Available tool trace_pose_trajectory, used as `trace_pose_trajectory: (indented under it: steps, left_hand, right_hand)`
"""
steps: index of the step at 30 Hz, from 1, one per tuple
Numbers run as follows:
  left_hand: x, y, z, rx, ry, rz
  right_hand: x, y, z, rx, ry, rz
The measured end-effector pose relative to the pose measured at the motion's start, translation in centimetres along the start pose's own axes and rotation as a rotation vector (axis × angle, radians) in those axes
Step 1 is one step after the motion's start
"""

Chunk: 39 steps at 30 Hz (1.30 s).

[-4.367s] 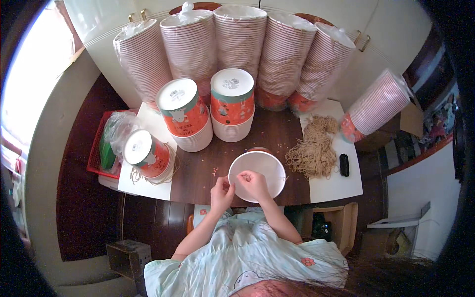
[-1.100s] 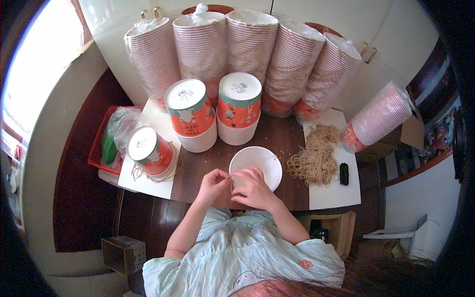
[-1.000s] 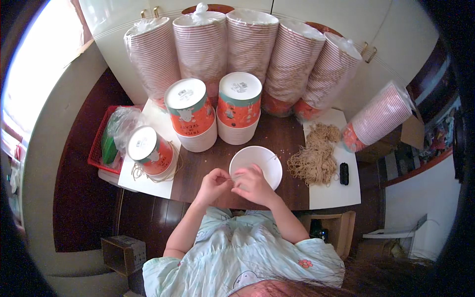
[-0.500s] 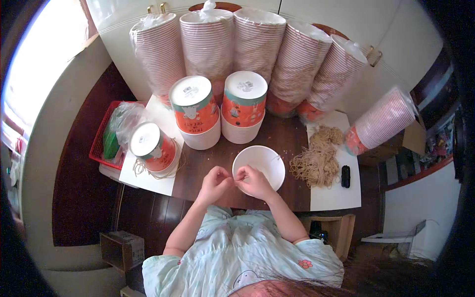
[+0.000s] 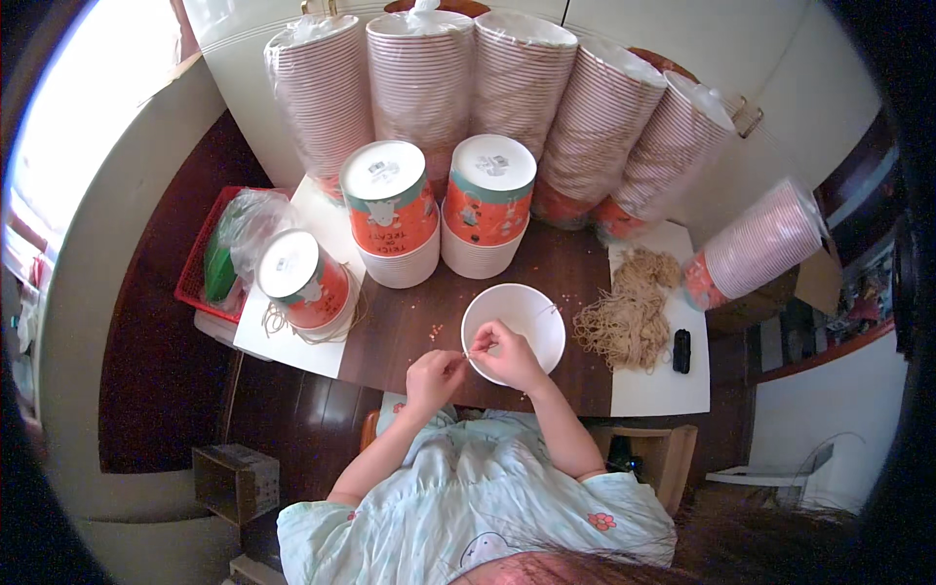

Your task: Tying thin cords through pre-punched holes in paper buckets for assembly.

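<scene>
— Two hands meet at the bowl's near rim: left hand (image 5: 432,375) and right hand (image 5: 499,351) each pinch one thin string (image 5: 466,355).
— And the white bowl (image 5: 514,327)?
— On the dark surface (image 5: 409,327). Tying looks underway; pulling taut seems next, I'd judge.

Dark wooden table (image 5: 565,263) before you. On it: white bowl (image 5: 514,329) near front edge, tan string pile (image 5: 629,310) on white sheet (image 5: 658,390) at your right, three upturned orange cup stacks (image 5: 390,219), wrapped cup sleeves (image 5: 517,88) along back.
</scene>
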<state>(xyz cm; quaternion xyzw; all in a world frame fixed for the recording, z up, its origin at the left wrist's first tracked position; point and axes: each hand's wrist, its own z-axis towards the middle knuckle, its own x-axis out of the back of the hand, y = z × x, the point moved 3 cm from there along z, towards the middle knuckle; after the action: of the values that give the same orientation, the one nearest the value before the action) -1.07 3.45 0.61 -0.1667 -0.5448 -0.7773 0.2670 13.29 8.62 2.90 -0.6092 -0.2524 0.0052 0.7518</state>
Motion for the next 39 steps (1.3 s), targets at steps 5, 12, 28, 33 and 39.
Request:
trace_pose_trajectory:
  steps: [5,12,28,33,39]
  left_hand:
    - [0.5,0.1,0.2,-0.054,0.114,0.004]
    - [0.8,0.5,0.5,0.033,0.103,-0.195]
    - [-0.3,-0.7,0.4,0.092,0.03,-0.483]
    - [-0.7,-0.9,0.7,0.243,-0.046,-0.58]
    - [-0.5,-0.7,0.9,0.273,-0.03,-0.563]
  right_hand:
    - [0.0,-0.3,-0.2,-0.008,-0.027,0.0]
    - [0.0,-0.7,-0.2,-0.009,-0.038,0.013]
    - [0.0,-0.7,-0.2,0.024,-0.012,-0.016]
    - [0.0,-0.9,-0.2,0.034,-0.009,-0.028]
    - [0.1,-1.1,-0.2,-0.009,-0.047,-0.037]
